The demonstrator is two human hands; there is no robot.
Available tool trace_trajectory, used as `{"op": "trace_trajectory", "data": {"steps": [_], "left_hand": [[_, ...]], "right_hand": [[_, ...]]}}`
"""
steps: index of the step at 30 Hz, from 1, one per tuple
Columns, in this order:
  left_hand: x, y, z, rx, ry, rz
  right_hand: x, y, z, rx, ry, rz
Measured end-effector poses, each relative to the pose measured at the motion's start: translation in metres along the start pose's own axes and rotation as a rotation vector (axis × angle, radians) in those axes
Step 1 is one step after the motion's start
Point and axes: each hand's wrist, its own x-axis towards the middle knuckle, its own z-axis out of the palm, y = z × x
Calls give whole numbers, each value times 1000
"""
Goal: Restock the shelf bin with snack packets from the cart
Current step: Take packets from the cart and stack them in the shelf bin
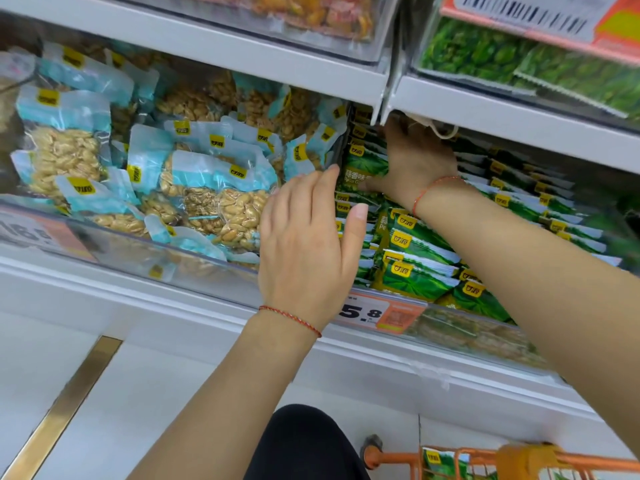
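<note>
Right hand: reaching deep into the shelf bin, tucked right under the front edge of the upper shelf; its thumb is lying against an upright green snack packet, while the fingertips are hidden beneath the shelf lip, so I cannot tell how far the grip is closed or whether it has hold of anything.
Left hand: hovering in front of the bin's left end, fingers straight and together, thumb apart, holding nothing (its fingertips are nearing the divider between the two bins).
Green packets: filling the bin in overlapping rows, the front ones leaning over the clear front wall just above the orange price tag.
Open room: a narrow gap is showing between the packet tops and the underside of the upper shelf; the right forearm is crossing the bin's front edge diagonally.
Neighbouring bin: holding blue-topped peanut packs, piled loosely, just left of the green ones.
Cart: orange wire rim sitting at the bottom right, below the shelf, with another green packet inside.
</note>
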Motion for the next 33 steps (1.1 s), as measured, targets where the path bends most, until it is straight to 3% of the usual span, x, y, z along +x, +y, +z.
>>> {"op": "trace_trajectory", "data": {"steps": [15,22,26,29,33], "left_hand": [[0,2,0,18,14,-16],[0,1,1,23,10,-18],[-1,2,1,24,25,-15],[-1,2,1,27,25,-19],[0,2,0,30,13,-27]], "right_hand": [[15,11,-2,169,-223,22],[17,22,2,484,-247,1],[12,14,1,246,-89,26],[4,11,-1,16,48,-89],[8,8,-4,1,-38,-163]]}}
